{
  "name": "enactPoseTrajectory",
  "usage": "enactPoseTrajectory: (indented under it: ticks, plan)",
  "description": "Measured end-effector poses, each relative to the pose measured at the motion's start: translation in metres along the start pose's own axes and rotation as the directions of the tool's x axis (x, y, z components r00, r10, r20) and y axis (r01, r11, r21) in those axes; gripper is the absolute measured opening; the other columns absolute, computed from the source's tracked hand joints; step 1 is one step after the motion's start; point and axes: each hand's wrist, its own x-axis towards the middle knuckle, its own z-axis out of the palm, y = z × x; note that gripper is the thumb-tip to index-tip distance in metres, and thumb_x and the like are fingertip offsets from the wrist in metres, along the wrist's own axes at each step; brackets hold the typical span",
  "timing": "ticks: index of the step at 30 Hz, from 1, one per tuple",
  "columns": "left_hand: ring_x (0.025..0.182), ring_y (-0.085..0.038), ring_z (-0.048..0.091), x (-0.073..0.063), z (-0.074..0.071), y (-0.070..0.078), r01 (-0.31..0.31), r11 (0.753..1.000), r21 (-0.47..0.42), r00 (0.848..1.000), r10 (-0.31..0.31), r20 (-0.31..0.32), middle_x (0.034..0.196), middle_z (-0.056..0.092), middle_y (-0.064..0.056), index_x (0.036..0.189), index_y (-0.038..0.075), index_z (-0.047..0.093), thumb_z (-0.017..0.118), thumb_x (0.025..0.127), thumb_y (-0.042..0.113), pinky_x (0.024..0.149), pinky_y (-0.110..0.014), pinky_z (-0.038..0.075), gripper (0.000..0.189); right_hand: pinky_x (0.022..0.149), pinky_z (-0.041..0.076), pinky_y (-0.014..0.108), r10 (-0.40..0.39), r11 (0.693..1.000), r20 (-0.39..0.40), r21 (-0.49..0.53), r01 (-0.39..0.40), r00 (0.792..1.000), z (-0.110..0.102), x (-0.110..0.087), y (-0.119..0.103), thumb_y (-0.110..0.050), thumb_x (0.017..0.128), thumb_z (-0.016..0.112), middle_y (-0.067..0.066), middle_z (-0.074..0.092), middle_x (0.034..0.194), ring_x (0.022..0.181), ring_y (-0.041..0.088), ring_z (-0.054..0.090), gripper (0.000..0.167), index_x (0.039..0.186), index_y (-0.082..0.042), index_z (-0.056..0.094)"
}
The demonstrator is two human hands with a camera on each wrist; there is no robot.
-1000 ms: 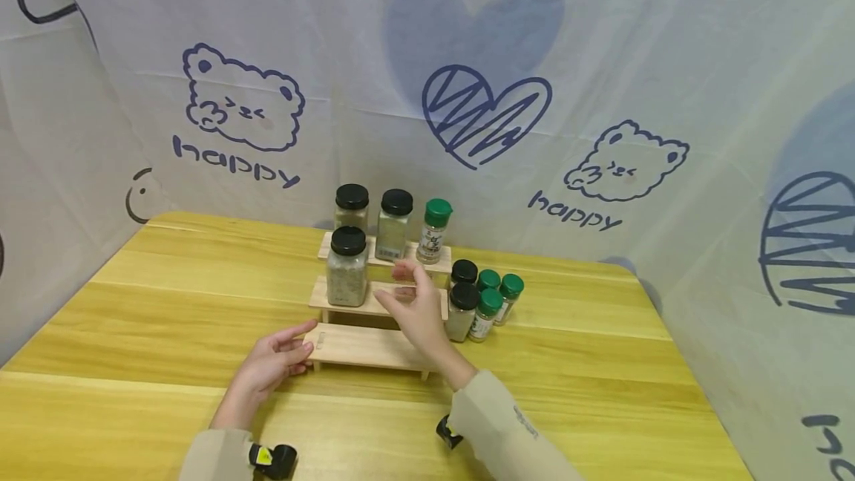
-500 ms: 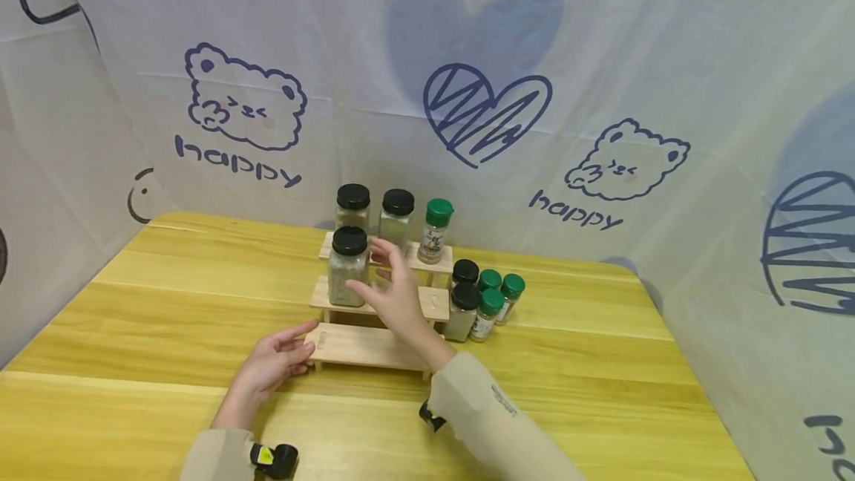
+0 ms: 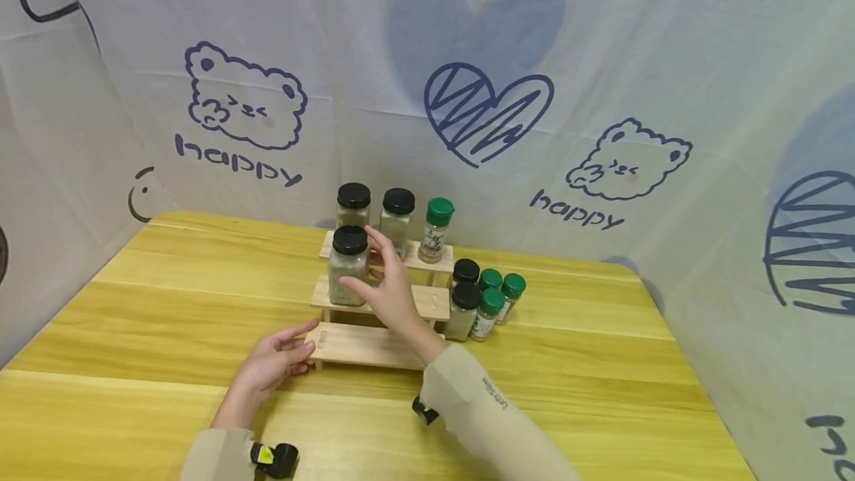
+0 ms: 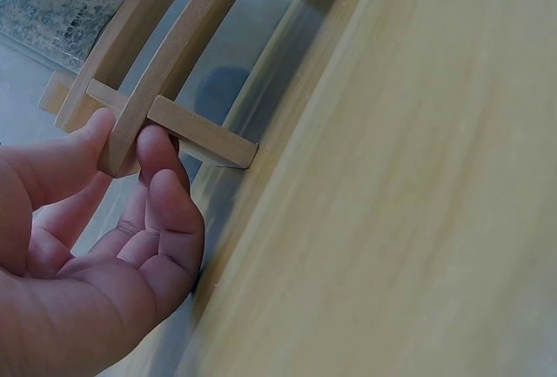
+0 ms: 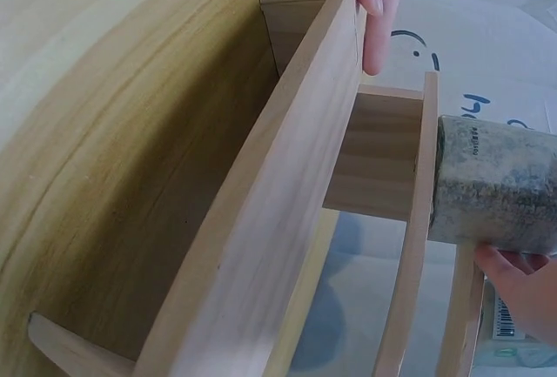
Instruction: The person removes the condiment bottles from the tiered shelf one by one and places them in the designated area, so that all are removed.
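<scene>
A three-step wooden shelf rack [image 3: 374, 347] stands on the table. My left hand [image 3: 267, 366] pinches the left end of its lowest step, thumb above and curled fingers beneath, as the left wrist view shows. On the left of the middle step stands an upright clear spice jar [image 3: 347, 269] with a black lid and grey-green flakes inside. My right hand [image 3: 390, 295] holds this jar from its right side, thumb in front and index finger behind near the lid. In the right wrist view the jar's lower part [image 5: 496, 185] rests on the step, touched by the thumb.
The top step carries two black-lidded jars [image 3: 395, 221] and a green-capped shaker [image 3: 436, 232]. Right of the rack, several black-lidded jars [image 3: 461, 310] and green-capped shakers [image 3: 487, 312] stand close together on the table. A printed cloth [image 3: 374, 132] hangs behind the table.
My right hand has moved left from over the middle step to the black-lidded jar and closed around its right side. The left hand stays at the rack's lowest step.
</scene>
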Motion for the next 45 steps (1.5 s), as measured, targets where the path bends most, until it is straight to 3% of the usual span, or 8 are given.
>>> enactPoseTrajectory:
  ticks: [9, 19, 33, 39, 45]
  plan:
    - [0.069, -0.013, 0.057, 0.000, 0.000, 0.000, -0.002, 1.000, -0.004, 1.000, 0.002, 0.004, 0.084, 0.058, -0.002, 0.132, -0.009, 0.033, 0.053, 0.088, 0.001, 0.063, -0.023, 0.049, 0.049, 0.074, 0.049, 0.044, 0.010, 0.999, -0.008, -0.032, -0.010, 1.000, -0.001, 0.000, -0.003, 0.006, 0.075, 0.066, 0.026, 0.045, 0.112, 0.097, 0.038, 0.049, 0.064, 0.131, 0.005, 0.036]
    - [0.069, -0.013, 0.057, 0.001, 0.000, -0.001, 0.000, 1.000, -0.004, 1.000, 0.000, 0.004, 0.084, 0.058, -0.003, 0.132, -0.008, 0.032, 0.053, 0.089, 0.002, 0.062, -0.023, 0.049, 0.049, 0.069, 0.051, 0.040, -0.059, 0.997, -0.046, -0.051, 0.057, 0.997, -0.002, -0.004, -0.002, 0.008, 0.071, 0.068, 0.026, 0.048, 0.109, 0.094, 0.037, 0.049, 0.062, 0.127, 0.009, 0.041]
    - [0.069, -0.014, 0.058, 0.000, 0.000, 0.000, -0.004, 1.000, -0.007, 1.000, 0.004, 0.008, 0.083, 0.057, -0.003, 0.132, -0.009, 0.032, 0.052, 0.089, 0.001, 0.062, -0.023, 0.049, 0.049, 0.076, 0.049, 0.043, 0.037, 0.999, -0.044, 0.023, -0.036, 0.998, -0.014, -0.014, -0.005, 0.011, 0.073, 0.066, 0.026, 0.045, 0.116, 0.101, 0.038, 0.047, 0.064, 0.130, 0.007, 0.039]
    - [0.069, -0.014, 0.057, -0.001, 0.001, 0.000, 0.001, 1.000, -0.003, 1.000, -0.001, 0.003, 0.084, 0.056, -0.004, 0.133, -0.008, 0.032, 0.052, 0.089, 0.001, 0.062, -0.023, 0.049, 0.049, 0.075, 0.049, 0.044, 0.037, 0.999, -0.055, 0.038, -0.035, 0.998, -0.022, -0.019, -0.005, 0.013, 0.072, 0.065, 0.027, 0.048, 0.111, 0.100, 0.039, 0.048, 0.065, 0.130, 0.009, 0.037]
    - [0.069, -0.014, 0.057, 0.000, 0.000, -0.001, 0.001, 1.000, 0.002, 1.000, -0.001, -0.001, 0.085, 0.056, -0.004, 0.133, -0.008, 0.032, 0.052, 0.089, 0.001, 0.063, -0.023, 0.049, 0.049, 0.073, 0.050, 0.042, 0.044, 0.998, -0.084, 0.040, -0.041, 0.996, -0.032, -0.026, -0.004, 0.013, 0.072, 0.066, 0.026, 0.046, 0.117, 0.101, 0.037, 0.049, 0.065, 0.130, 0.008, 0.038]
